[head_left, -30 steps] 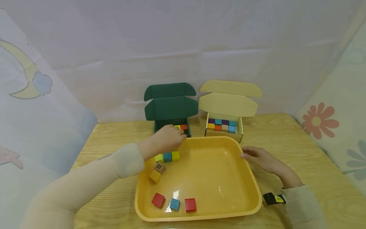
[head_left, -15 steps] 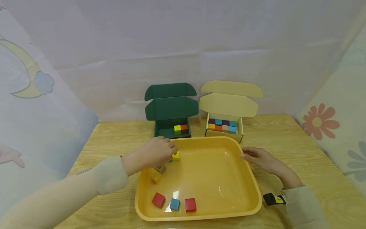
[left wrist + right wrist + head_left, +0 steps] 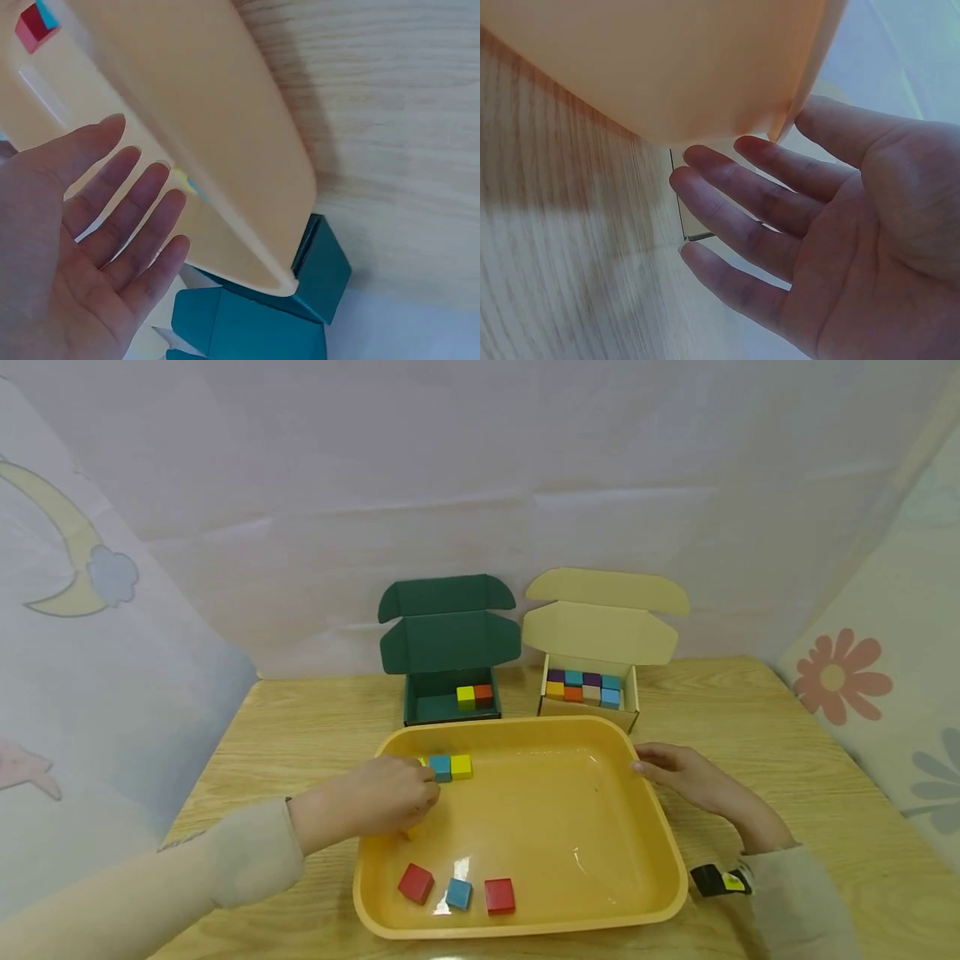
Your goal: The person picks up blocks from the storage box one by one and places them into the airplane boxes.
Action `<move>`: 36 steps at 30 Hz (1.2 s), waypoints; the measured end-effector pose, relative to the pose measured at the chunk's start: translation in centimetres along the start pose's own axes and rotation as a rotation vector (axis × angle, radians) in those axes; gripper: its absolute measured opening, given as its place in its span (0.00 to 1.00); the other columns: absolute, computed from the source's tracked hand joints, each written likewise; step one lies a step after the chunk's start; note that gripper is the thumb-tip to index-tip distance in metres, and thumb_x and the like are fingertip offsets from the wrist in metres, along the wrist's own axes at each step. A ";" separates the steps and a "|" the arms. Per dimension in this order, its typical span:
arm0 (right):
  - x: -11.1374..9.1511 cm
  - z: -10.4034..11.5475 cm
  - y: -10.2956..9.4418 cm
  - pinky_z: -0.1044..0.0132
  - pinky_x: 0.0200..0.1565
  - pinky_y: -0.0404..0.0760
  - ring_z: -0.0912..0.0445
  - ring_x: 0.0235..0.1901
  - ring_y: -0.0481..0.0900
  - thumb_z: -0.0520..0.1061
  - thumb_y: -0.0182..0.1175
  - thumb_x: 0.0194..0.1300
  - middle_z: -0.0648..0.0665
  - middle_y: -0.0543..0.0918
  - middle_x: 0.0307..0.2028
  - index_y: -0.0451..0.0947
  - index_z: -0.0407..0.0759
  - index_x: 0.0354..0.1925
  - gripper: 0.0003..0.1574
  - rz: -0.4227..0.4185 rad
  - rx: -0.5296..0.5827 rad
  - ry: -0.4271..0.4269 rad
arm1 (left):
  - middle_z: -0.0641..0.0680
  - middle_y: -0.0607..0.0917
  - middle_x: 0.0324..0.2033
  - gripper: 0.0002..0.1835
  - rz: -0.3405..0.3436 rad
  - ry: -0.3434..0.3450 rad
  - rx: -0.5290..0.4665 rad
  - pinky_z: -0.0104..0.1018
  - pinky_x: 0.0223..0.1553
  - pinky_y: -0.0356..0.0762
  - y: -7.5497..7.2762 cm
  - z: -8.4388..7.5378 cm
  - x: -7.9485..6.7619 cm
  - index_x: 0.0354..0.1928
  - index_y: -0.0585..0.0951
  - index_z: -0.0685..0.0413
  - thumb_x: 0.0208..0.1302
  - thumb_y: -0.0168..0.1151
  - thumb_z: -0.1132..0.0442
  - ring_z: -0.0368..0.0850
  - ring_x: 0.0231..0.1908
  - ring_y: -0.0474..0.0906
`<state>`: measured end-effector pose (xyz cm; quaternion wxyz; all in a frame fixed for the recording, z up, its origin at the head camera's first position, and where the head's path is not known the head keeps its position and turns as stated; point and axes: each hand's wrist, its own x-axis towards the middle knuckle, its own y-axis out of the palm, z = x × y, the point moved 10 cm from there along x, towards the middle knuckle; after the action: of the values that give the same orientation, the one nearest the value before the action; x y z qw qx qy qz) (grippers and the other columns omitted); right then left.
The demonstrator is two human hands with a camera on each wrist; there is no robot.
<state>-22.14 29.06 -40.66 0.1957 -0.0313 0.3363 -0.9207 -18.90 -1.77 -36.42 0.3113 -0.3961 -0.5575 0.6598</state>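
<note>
My left hand (image 3: 375, 802) is low over the left side of the yellow plastic tray (image 3: 555, 927). In the left wrist view its fingers are loosely bent and nothing shows between them. A yellow-orange cube (image 3: 413, 832) peeks out beneath it; the wooden letter cube is hidden. Just beyond the fingers a blue cube (image 3: 440, 768) and a yellow cube (image 3: 461, 767) stand side by side. At the tray's right rim my right hand (image 3: 690, 781) has its thumb on the edge and index fingertip against the outer wall; the other fingers (image 3: 735, 217) extend outside.
Two red cubes, one left (image 3: 416, 884) and one right (image 3: 499, 897), flank a blue cube (image 3: 458, 894) near the tray's front. Behind stand an open green box (image 3: 450, 643) with two cubes and an open cream box (image 3: 600, 635) with several. A black strap (image 3: 708, 881) is by the right sleeve.
My left hand has drawn back from the green box, down and left into the tray. The blue cube it covered shows again, and the letter cube is now covered. The right hand stays put.
</note>
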 end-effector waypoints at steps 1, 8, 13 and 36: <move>0.0 0.0 0.0 0.39 0.55 0.76 0.33 0.57 0.74 0.47 0.52 0.77 0.27 0.76 0.58 0.67 0.24 0.65 0.31 0.000 -0.002 -0.001 | 0.45 0.77 0.26 0.04 0.008 -0.010 -0.013 0.27 0.30 0.73 0.3 0.1 -0.2 0.36 0.84 0.51 0.61 0.70 0.61 0.40 0.26 0.69; 0.0 0.2 0.0 0.42 0.54 0.77 0.34 0.56 0.76 0.46 0.52 0.77 0.28 0.77 0.57 0.67 0.24 0.64 0.29 0.003 -0.002 -0.015 | 0.44 0.76 0.27 0.08 -0.009 -0.031 -0.051 0.28 0.28 0.72 0.9 0.4 -0.8 0.35 0.83 0.50 0.56 0.74 0.61 0.39 0.26 0.69; 0.0 0.2 0.1 0.42 0.54 0.77 0.34 0.56 0.76 0.46 0.51 0.77 0.28 0.77 0.57 0.67 0.23 0.64 0.29 0.016 0.006 -0.014 | 0.44 0.75 0.28 0.11 0.026 -0.058 -0.065 0.29 0.29 0.73 1.6 0.6 -0.9 0.37 0.83 0.50 0.55 0.75 0.59 0.39 0.26 0.69; 0.0 0.0 0.2 0.41 0.55 0.76 0.33 0.58 0.74 0.46 0.51 0.78 0.27 0.76 0.59 0.67 0.23 0.65 0.30 0.027 0.011 -0.003 | 0.43 0.74 0.28 0.20 0.059 -0.038 -0.006 0.26 0.29 0.71 3.3 0.6 -0.9 0.42 0.80 0.50 0.54 0.77 0.49 0.38 0.26 0.67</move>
<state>-22.10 28.89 -40.78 0.2088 -0.0269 0.3315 -0.9197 -18.90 -3.45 -39.51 0.2800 -0.4006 -0.5534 0.6744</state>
